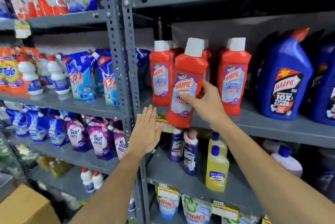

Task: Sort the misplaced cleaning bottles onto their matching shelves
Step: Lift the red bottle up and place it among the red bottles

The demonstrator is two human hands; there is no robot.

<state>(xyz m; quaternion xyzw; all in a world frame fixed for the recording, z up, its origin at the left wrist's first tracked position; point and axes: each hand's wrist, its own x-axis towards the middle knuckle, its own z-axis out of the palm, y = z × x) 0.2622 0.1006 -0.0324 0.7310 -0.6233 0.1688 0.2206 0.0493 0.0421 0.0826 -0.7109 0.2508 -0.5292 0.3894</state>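
My right hand grips the red Harpic bottle mid-body, tilted just before its matching row on the shelf. It seems rigid, liquid-heavy, slick-labelled. My left hand hovers flat, holding nothing.

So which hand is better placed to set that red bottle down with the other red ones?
The right hand. It already grips the red bottle, tilted just in front of the gap among the red bottles on the shelf. The left hand is open and empty, lower down by the shelf post.

"HARPIC" on red bottle; "Surf excel" on purple pouches.
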